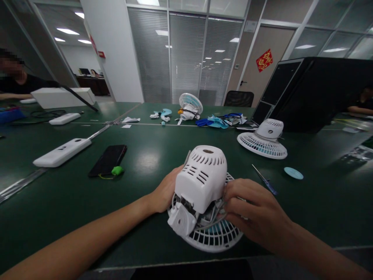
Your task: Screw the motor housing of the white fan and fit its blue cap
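A small white fan (201,177) lies grille down near the table's front edge, its vented motor housing facing up. Inner metal parts show in a gap between the housing and the round grille (217,238). My left hand (166,190) wraps the far left side of the fan, its fingertips hidden behind the housing. On the right, my right hand (253,210) has its fingers bent and pressed together at the gap beside the housing. What those fingers pinch, if anything, is hidden. A screwdriver (265,180) with a blue handle lies beyond my right hand.
Another fan (265,142) lies face down at right, near a light blue disc (293,173). A third fan (190,107) stands at the back by blue blades (217,121). Left are a phone (108,160) and a white power strip (62,152). People sit at both sides.
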Demonstrator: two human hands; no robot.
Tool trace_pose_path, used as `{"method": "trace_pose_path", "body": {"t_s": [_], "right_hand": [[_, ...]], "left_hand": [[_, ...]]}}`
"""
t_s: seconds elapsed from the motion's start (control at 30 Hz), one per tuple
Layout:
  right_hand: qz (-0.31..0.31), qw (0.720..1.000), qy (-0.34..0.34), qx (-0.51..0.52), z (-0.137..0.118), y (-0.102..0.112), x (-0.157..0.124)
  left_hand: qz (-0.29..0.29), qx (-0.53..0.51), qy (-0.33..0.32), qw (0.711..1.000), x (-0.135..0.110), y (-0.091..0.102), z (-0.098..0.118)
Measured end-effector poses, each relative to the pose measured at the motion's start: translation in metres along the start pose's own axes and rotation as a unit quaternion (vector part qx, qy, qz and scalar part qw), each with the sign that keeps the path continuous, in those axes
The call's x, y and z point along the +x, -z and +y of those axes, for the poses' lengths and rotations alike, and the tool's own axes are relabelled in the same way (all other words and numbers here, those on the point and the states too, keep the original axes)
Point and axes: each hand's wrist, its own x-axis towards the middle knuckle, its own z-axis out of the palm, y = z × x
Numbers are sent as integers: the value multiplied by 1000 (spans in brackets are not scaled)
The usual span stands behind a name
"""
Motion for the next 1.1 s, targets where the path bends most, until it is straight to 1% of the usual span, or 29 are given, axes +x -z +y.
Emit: {"method": "trace_pose_path", "body": {"t_s": [0.1, 0.17, 0.2, 0.27, 0.33, 0.37, 0.47, 0.53, 0.57, 0.67, 0.73, 0.77, 0.83, 0.9, 0.93, 1.0, 1.03, 1.1], "right_hand": [[50, 996, 64, -35, 2, -1, -6], [49, 991, 106, -59, 4, -2, -14], [47, 990, 116, -73, 5, -3, -19], [60, 987, 114, -97, 5, -4, -30], [62, 988, 85, -109, 1, -5, -44], [45, 990, 71, -114, -1, -4, -51], [-49, 987, 58, -140, -10, 3, -74], [-83, 982, 59, -162, -14, 9, -91], [-84, 980, 50, -172, -13, 12, -100], [-59, 979, -18, -193, -3, 18, -126], [-24, 975, -93, -200, 13, 24, -143], [-4, 970, -142, -197, 24, 27, -150], [29, 947, -265, -178, 50, 37, -163], [50, 905, -390, -164, 79, 50, -171], [51, 890, -421, -166, 92, 56, -174], [51, 870, -457, -177, 117, 66, -177], [47, 866, -463, -183, 126, 69, -176], [32, 863, -470, -182, 141, 71, -171]], "left_hand": [[-3, -1, -13, 1000, -1, -1, -3], [-4, 0, -12, 1000, -2, -1, -4], [-4, 1, -8, 1000, -3, -1, -4], [-5, 4, 4, 1000, -4, -2, -4], [-6, 5, 19, 1000, -5, -2, -3], [-8, 5, 27, 1000, -5, -2, -2], [-7, 5, 49, 999, -4, -1, 1], [-2, 7, 61, 998, -2, 0, 4], [1, 9, 66, 998, 0, 0, 6], [11, 17, 85, 996, 2, 4, 11], [24, 25, 98, 995, 3, 6, 14], [31, 28, 104, 994, 4, 7, 16], [42, 33, 108, 993, 5, 8, 21], [52, 62, 96, 992, 5, 8, 26], [58, 93, 85, 990, 5, 8, 29], [69, 165, 68, 981, 4, 5, 32], [73, 189, 63, 977, 3, 3, 33], [66, 182, 68, 979, 2, -1, 31]]}}
